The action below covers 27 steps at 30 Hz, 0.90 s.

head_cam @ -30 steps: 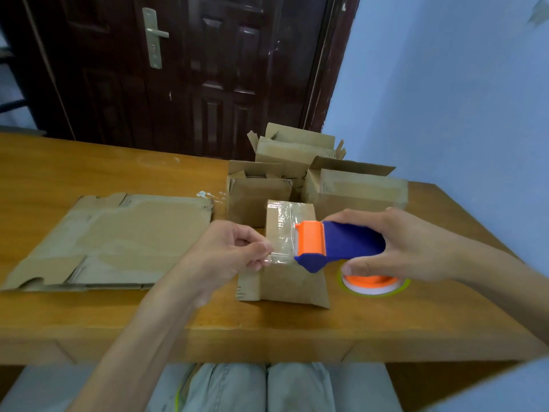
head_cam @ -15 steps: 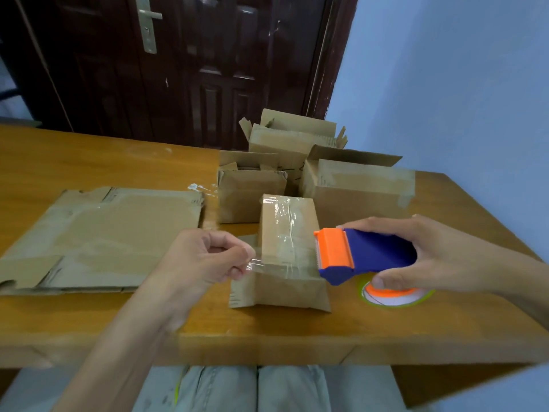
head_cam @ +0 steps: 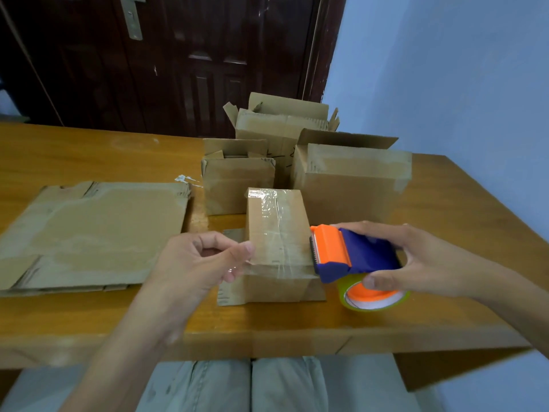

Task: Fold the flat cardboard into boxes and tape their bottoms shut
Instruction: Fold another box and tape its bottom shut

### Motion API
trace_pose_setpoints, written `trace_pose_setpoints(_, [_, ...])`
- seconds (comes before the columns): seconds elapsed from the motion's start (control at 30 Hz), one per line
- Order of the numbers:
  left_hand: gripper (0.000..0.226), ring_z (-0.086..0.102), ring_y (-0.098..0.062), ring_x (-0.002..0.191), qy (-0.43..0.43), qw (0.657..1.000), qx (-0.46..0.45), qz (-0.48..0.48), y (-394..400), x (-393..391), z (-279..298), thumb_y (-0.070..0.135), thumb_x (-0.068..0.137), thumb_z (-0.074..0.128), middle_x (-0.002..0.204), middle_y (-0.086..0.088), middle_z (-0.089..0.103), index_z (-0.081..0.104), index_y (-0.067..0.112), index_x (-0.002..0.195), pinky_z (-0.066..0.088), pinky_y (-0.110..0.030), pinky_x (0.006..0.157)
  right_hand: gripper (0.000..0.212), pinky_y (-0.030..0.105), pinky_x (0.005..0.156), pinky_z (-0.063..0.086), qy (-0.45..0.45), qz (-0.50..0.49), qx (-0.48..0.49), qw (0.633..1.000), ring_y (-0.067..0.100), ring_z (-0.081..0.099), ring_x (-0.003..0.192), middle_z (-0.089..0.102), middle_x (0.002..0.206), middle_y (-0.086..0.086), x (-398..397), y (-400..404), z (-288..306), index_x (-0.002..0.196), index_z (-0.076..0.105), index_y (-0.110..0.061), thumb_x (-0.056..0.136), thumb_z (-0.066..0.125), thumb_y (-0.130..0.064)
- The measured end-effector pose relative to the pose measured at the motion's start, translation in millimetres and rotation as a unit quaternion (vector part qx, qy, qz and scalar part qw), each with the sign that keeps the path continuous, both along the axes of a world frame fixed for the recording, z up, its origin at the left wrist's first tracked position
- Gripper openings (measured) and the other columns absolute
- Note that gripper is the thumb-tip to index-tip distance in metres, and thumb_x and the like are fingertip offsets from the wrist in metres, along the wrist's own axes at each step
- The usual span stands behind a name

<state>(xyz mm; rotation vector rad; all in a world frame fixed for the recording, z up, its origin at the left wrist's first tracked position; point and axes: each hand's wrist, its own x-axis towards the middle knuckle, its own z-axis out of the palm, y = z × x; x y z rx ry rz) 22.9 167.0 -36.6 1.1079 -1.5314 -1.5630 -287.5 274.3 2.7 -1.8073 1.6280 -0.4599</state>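
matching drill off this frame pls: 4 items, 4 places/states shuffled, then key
1. left hand
2. right hand
3. flat cardboard
4. near box

A. lies flat at the table's left
B. grips the dispenser
C. stands in front of three open boxes, clear tape on top
D. pinches the tape end

Pairs: 1-D, 2-B, 3-A, 4-C

Wooden table (head_cam: 445, 203): boxes (head_cam: 350, 179), flat cardboard (head_cam: 98, 233).
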Motion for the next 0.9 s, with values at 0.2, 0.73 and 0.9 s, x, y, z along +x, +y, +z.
trace_pose_setpoints(0.2, [0.025,0.062,-0.008,0.065,0.036,0.999,0.004,0.021,7,-4,-18,0.039,0.073,0.079,0.069,-0.003,0.070,0.078,0.014,0.073,0.050,-0.020,0.068,0.072,0.036,0.099,0.058,-0.008,-0.008,0.028,1.000,0.010,0.062,0.123,0.063,0.135,-0.025,-6,-6,-9,0.144,0.039,-0.069,0.082,0.074,-0.059])
trace_pose_setpoints(0.73, [0.010,0.071,-0.009,0.080,-0.098,0.981,-0.123,0.112,7,5,-39,0.022,0.090,0.076,0.093,0.009,0.074,0.072,0.027,0.097,0.059,-0.025,0.069,0.079,0.025,0.097,0.051,-0.035,-0.013,0.015,0.999,-0.002,0.058,0.126,0.057,0.137,-0.035,-6,-11,-23,0.140,0.035,-0.076,0.070,0.071,-0.073])
trace_pose_setpoints(0.9, [0.021,0.067,-0.002,0.114,-0.124,0.848,-0.513,0.051,14,-8,-16,0.026,0.106,0.061,0.119,0.013,0.074,0.077,0.020,0.118,0.051,-0.012,0.091,0.072,0.015,0.091,0.051,-0.030,-0.013,0.016,0.999,-0.004,0.056,0.126,0.056,0.137,-0.036,-5,-11,-21,0.140,0.036,-0.076,0.081,0.074,-0.057])
